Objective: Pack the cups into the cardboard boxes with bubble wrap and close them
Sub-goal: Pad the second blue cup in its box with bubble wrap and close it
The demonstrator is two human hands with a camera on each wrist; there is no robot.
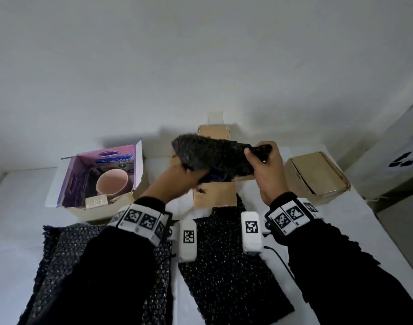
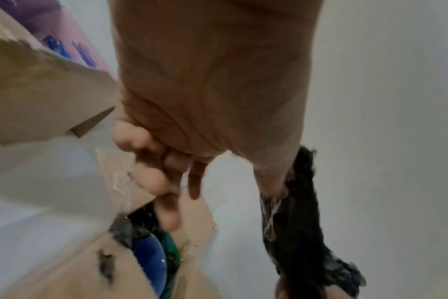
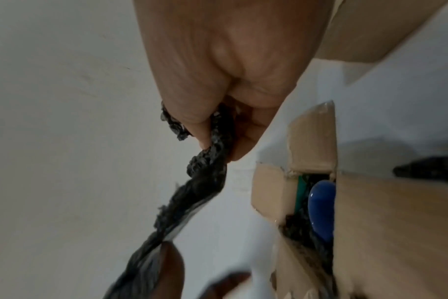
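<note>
Both hands, left hand point(image 1: 177, 177) and right hand point(image 1: 267, 165), pinched bubble wrap sheet point(image 1: 212, 156) over open box point(image 1: 215, 194) holding blue cup point(image 3: 321, 210), 12 o'clock on bench. Step: covering cup. Next: lower, tuck, fold flaps.

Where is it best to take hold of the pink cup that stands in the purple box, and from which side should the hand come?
Probably from above, pinching the rim. The pink cup stands upright with its mouth open upward inside the purple box, whose walls close off its sides. A small pale box lies close against its near side, so the far part of the rim looks freer. No handle shows.
</note>
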